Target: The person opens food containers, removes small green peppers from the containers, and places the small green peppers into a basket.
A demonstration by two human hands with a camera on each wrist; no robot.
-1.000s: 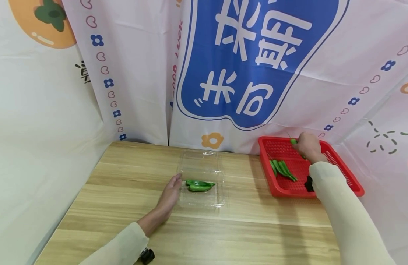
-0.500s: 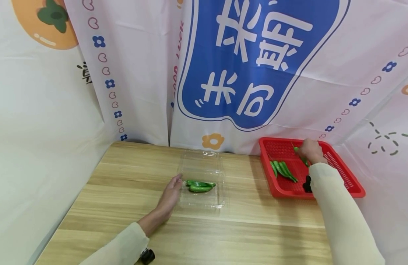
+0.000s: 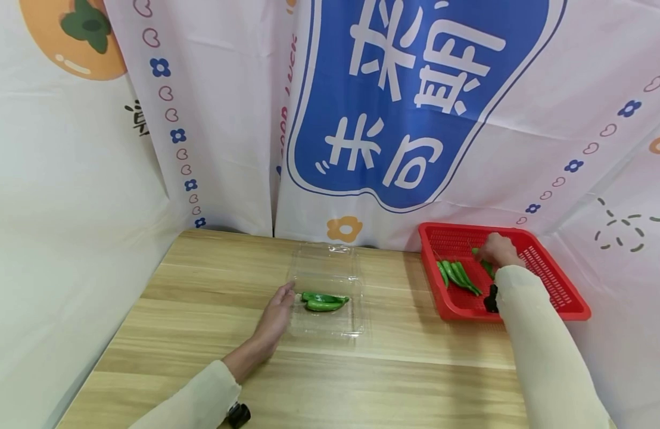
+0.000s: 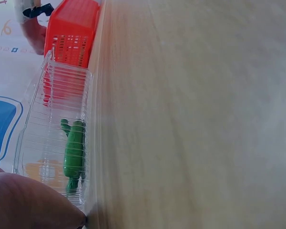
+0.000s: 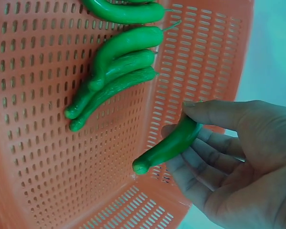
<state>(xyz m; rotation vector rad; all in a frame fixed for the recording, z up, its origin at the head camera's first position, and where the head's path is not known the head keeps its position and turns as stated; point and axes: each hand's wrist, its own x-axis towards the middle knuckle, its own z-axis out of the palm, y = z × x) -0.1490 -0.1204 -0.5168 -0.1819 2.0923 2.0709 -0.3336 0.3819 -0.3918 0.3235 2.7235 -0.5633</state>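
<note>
Over the red plastic basket (image 3: 451, 310), my right hand (image 3: 500, 249) pinches one green chili pepper (image 5: 168, 147) between thumb and fingers, near its stem end. The pepper's rounded tip points away from the palm in the right wrist view. Several other green chili peppers (image 5: 121, 62) lie side by side on the basket's floor. My left hand (image 3: 273, 320) rests with its fingers along the left edge of an unlidded clear plastic box (image 3: 332, 326). Inside that box lie green chili peppers (image 3: 324, 304). In the left wrist view, my thumb (image 4: 33, 202) overlaps the box's near end.
The box's hinged lid (image 3: 326, 259) lies back toward the printed cloth (image 3: 228, 119) behind the table. Both boxes stand on a wooden table (image 3: 405, 369), the basket at its back right, close to the cloth walls.
My right hand has lowered slightly toward the basket's floor with the chili pepper in its fingers. The left hand, the box and the peppers in it keep their places.
</note>
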